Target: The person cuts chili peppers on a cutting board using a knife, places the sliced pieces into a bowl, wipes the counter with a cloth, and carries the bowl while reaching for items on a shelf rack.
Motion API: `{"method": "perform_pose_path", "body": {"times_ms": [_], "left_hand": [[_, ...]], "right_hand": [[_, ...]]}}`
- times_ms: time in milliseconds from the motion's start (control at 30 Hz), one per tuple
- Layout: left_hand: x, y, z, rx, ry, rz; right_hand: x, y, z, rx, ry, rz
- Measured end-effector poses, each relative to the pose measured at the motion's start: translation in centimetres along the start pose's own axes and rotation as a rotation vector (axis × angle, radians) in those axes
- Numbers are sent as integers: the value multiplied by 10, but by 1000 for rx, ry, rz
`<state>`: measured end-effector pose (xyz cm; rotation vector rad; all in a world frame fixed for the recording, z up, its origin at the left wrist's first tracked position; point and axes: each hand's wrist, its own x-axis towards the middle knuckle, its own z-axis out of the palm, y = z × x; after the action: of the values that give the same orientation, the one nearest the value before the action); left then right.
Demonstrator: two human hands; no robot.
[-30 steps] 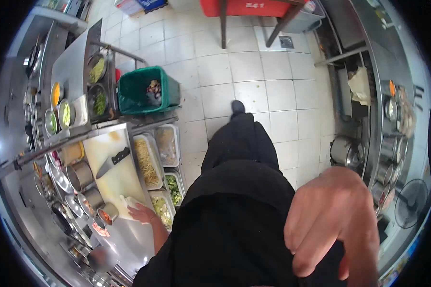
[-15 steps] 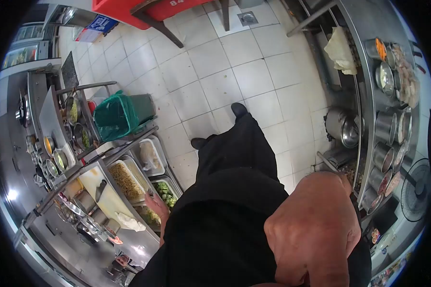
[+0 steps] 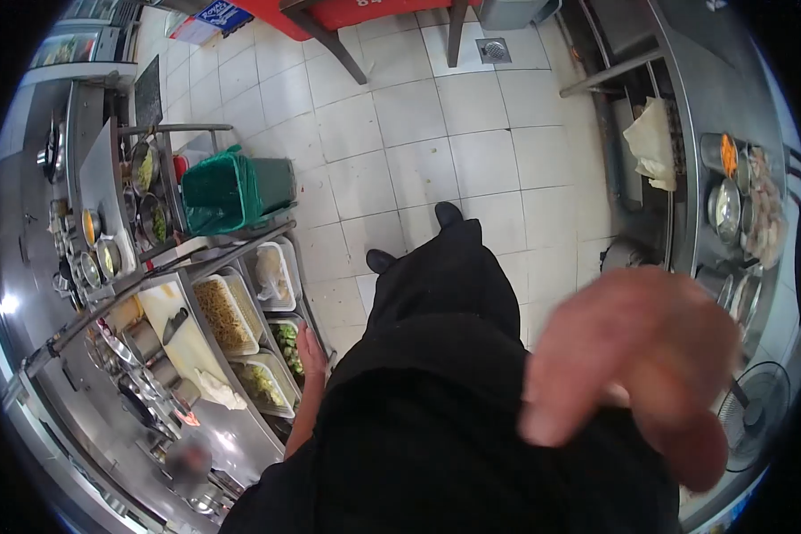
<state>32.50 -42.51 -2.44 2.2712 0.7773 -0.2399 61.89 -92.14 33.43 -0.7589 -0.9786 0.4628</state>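
Note:
My left hand point(image 3: 311, 351) is low at my left side, its fingers stretched out beside a tub of green vegetables point(image 3: 287, 343). It holds nothing that I can see, and part of it is hidden by its own angle. Just left of it stands a tub of pale chopped vegetables point(image 3: 262, 383), and beyond that a tub of noodles point(image 3: 221, 316). My right hand point(image 3: 632, 356) is raised close to the camera, blurred, with thumb and fingers apart and nothing visible between them. Behind it shows the steel counter on the right.
A green-lined bin point(image 3: 218, 191) stands past the tubs. On the left, a cutting board point(image 3: 173, 334) bears a knife point(image 3: 176, 324) and a white cloth point(image 3: 218, 389). Metal containers point(image 3: 725, 209) line the right counter, near a fan point(image 3: 752, 414). A red crate point(image 3: 329, 13) is ahead.
My right hand has gone from a closed fist near my chest to spread fingers, moving up and to the right. My left hand has shifted slightly up over the green vegetables.

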Motion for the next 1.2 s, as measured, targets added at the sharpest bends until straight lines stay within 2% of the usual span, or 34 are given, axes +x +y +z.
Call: {"method": "perform_pose_path", "body": {"times_ms": [33, 133, 167, 200, 267, 467, 633, 733, 767, 800, 900, 967, 1033, 1133, 1200], "left_hand": [[8, -33, 7, -106, -26, -97], [7, -63, 23, -256, -98, -44], [9, -72, 21, -229, -145, -167], [8, -73, 15, -219, -164, -295], [-11, -43, 13, -359, -151, -320], [-49, -105, 19, -507, 58, -377], [-100, -158, 22, -663, 188, -611], [-123, -220, 37, -616, 155, -738], [-132, -243, 46, -536, 171, -714], [-134, -246, 43, -578, 184, -820], [-120, -258, 73, -727, 271, -770], [-129, -275, 75, -820, 452, -779], [-116, -228, 38, -727, 484, -830], [-102, -152, 9, -917, 638, -924], [-116, -130, 12, -819, 613, -862]], "right_hand": [[11, 3, 2, 2, -12, -8], [47, 21, 22, 25, -56, -27], [60, 30, 27, 36, -84, -34], [74, 37, 35, 60, -121, -33], [105, 58, 52, 107, -223, -11], [199, 134, 105, 88, -475, 133], [256, 192, 159, 61, -659, 219], [283, 221, 191, 98, -756, 203], [292, 231, 200, 118, -782, 188], [302, 241, 209, 148, -814, 175], [326, 264, 228, 221, -885, 155], [339, 278, 234, 292, -941, 156], [351, 288, 234, 381, -1009, 177], [372, 305, 230, 486, -1069, 193], [385, 317, 234, 559, -1103, 178]]}}
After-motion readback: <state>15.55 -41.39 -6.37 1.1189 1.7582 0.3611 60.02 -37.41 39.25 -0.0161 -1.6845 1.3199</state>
